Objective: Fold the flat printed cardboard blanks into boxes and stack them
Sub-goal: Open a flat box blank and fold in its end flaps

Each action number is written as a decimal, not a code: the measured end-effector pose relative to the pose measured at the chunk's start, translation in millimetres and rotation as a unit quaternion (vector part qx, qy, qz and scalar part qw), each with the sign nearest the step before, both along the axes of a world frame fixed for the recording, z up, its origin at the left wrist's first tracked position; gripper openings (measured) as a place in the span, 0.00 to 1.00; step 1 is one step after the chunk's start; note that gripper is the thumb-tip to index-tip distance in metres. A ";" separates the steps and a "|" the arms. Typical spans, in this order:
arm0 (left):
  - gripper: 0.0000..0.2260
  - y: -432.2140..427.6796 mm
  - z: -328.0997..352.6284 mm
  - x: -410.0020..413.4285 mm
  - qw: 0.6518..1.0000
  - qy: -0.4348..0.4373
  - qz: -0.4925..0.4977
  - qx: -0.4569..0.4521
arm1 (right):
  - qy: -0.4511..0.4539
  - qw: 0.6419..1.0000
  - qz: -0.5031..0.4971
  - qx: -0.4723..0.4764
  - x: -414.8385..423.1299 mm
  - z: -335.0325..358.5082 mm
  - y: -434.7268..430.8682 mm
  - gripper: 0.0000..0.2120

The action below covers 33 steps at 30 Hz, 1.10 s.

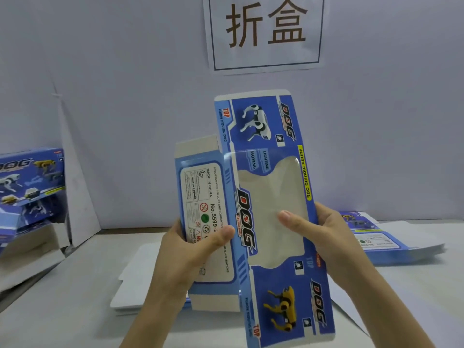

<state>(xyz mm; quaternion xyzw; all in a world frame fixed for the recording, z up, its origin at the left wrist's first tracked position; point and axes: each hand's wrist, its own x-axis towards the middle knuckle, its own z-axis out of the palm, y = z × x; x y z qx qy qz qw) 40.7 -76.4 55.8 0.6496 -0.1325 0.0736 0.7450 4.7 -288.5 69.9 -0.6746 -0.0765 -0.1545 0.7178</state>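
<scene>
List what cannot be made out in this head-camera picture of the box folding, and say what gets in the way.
Head view: the end of the model number on the cardboard blank, covered by the thumb of the left hand.
Head view: the fingers of the right hand, behind the blank.
Head view: the folded boxes, cut off by the left edge.
Head view: the print on the white label, too small.

left hand (190,249) gripping, right hand (324,237) gripping

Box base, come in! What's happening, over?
Left hand and right hand both grip blue printed cardboard blank. Held upright, not yet boxed. Nothing blocking.
</scene>
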 end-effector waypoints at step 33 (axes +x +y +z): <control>0.32 -8.0 -7.2 2.7 0.997 -0.019 0.066 0.035 | -0.091 0.993 -0.079 0.009 -8.2 2.2 25.1 0.05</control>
